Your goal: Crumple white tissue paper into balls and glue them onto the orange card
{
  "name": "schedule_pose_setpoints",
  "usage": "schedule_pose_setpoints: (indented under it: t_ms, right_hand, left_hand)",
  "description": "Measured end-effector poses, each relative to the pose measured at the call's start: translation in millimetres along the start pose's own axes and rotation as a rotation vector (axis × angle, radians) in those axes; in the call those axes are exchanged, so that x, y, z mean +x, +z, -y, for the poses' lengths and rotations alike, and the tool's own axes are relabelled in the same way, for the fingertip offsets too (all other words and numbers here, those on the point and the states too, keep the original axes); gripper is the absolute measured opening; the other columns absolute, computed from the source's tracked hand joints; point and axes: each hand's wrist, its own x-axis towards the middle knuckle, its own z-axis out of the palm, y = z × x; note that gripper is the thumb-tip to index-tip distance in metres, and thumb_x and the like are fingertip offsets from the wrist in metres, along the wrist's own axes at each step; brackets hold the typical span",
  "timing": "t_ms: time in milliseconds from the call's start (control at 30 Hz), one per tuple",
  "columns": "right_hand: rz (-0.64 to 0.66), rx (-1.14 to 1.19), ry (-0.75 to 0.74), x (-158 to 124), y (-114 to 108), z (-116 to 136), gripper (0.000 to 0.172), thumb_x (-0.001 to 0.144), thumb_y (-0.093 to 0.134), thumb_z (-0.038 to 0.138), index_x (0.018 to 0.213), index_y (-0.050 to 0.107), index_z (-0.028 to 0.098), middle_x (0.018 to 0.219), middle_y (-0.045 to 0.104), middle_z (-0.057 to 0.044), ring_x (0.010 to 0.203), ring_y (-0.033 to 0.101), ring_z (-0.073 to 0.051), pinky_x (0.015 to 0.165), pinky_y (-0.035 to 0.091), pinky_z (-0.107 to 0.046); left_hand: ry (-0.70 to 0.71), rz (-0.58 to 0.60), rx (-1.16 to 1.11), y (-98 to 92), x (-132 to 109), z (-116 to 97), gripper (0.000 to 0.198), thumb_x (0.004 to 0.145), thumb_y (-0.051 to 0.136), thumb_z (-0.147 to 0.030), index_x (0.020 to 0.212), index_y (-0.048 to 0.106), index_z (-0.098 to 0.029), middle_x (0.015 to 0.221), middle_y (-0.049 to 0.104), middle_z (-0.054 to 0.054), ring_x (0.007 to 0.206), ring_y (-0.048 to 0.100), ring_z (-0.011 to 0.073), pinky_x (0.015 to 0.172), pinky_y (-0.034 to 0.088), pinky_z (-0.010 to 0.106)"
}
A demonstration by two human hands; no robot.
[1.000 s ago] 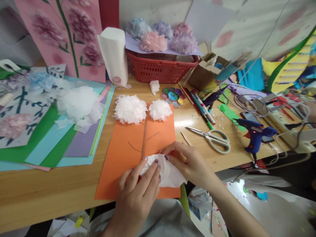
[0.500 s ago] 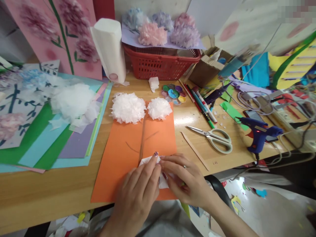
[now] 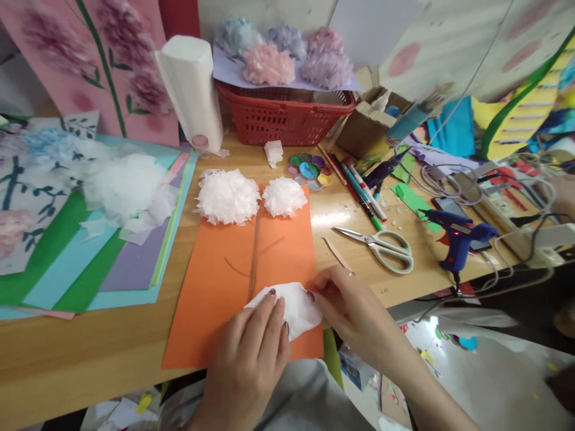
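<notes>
White tissue (image 3: 299, 306) lies over orange paper (image 3: 200, 293), right hand (image 3: 353, 308) pinching its edge, left hand (image 3: 249, 353) on it, grip unclear

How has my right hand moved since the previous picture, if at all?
Yes: the right hand has shifted rightward, closer to the scissors.

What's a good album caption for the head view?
Left hand and right hand touch white sheet over orange paper, near scissors.

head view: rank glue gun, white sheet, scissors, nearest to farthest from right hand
1. White sheet: at the right hand, over orange paper.
2. Scissors: on the table, ahead and right.
3. Glue gun: farther right, past the scissors.
</notes>
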Motion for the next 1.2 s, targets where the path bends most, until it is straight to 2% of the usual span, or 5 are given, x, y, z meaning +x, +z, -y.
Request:
schedule_pose_setpoints:
  t_ms: [200,600,933,1067,1200]
  right_hand:
    - [0.108,-0.099,0.081,22,-3,11,0.011,0.091,0.055,0.017,0.081,0.054,0.021,0.075,0.062,-0.002,0.069,0.057,-0.019,0.062,0.039,-0.030]
    - [0.014,-0.091,-0.056,39,-2,3,0.015,0.091,0.051,0.014,0.078,0.052,0.020,0.089,0.057,-0.007,0.083,0.054,-0.022,0.074,0.043,-0.037]
    - [0.004,0.495,-0.058,42,8,-4,0.008,0.097,0.052,0.023,0.089,0.048,0.024,0.104,0.068,-0.007,0.096,0.065,-0.020,0.071,0.049,-0.031]
    - [0.046,0.781,-0.021,37,17,-6,0.007,0.101,0.050,0.029,0.098,0.044,0.027,0.101,0.073,-0.005,0.076,0.066,-0.015,0.064,0.050,-0.027]
    - [0.062,0.769,-0.085,31,22,-4,0.006,0.102,0.047,0.025,0.108,0.045,0.026,0.107,0.074,-0.007,0.098,0.070,-0.017,0.084,0.055,-0.033]
  left_hand:
    - [-0.018,0.041,0.135,-4.5,3,-2,0.020,0.095,0.056,-0.012,0.106,0.071,-0.010,0.116,0.074,0.015,0.094,0.070,0.0227,0.078,0.054,0.035]
    - [-0.053,-0.036,0.156,4.6,23,3,0.021,0.096,0.052,-0.007,0.098,0.072,-0.007,0.110,0.076,0.015,0.092,0.071,0.0251,0.075,0.056,0.037]
    - [-0.017,-0.126,0.005,6.1,24,5,0.018,0.094,0.055,-0.004,0.100,0.071,-0.001,0.102,0.078,0.015,0.086,0.070,0.0219,0.074,0.060,0.033]
    - [-0.037,-0.124,0.009,7.2,22,6,0.019,0.095,0.053,-0.005,0.099,0.071,-0.002,0.101,0.078,0.014,0.081,0.070,0.0210,0.071,0.061,0.033]
    - [-0.002,-0.121,0.032,6.6,22,7,0.021,0.096,0.051,-0.005,0.098,0.071,-0.003,0.102,0.078,0.014,0.082,0.070,0.0214,0.071,0.060,0.033]
